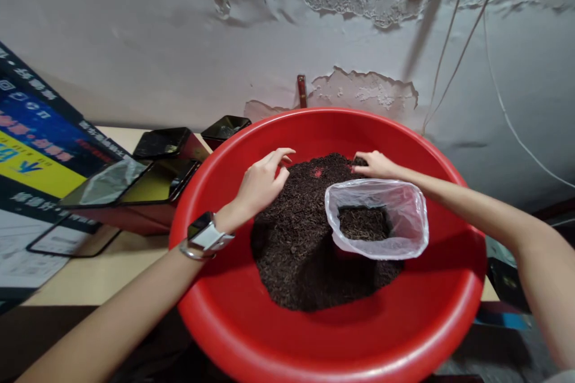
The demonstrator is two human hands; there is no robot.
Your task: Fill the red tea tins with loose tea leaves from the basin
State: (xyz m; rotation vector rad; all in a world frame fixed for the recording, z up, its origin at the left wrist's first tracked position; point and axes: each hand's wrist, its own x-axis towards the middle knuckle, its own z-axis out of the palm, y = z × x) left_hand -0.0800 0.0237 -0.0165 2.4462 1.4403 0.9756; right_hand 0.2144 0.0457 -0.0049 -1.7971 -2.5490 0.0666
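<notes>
The heap of dark, loose shreds (291, 227) lies in the middle of the red basin (332, 335), and toward its right side stands a container lined with a clear plastic bag (406, 218), more of the same shreds inside. I can't see what its base rests on; if that is loose shreds, scooping close by could undermine it and let it lean or spill. The liner's folded edge looks slack, so a brush from the right forearm, which passes just behind it, might drag it inward and let shreds slip down outside the bag. The hands are apart: the left hand (263, 182) hangs over the heap's far left edge, fingers loosely curled around nothing I can see, while the right hand (377, 164) is bent at the far side by a dark patch, and I can't tell whether it grips any. The watch (209, 233) could catch on the basin's rim if that arm dropped. Behind, the wall (148, 30) is peeling; a knock might shed flakes into the heap.
</notes>
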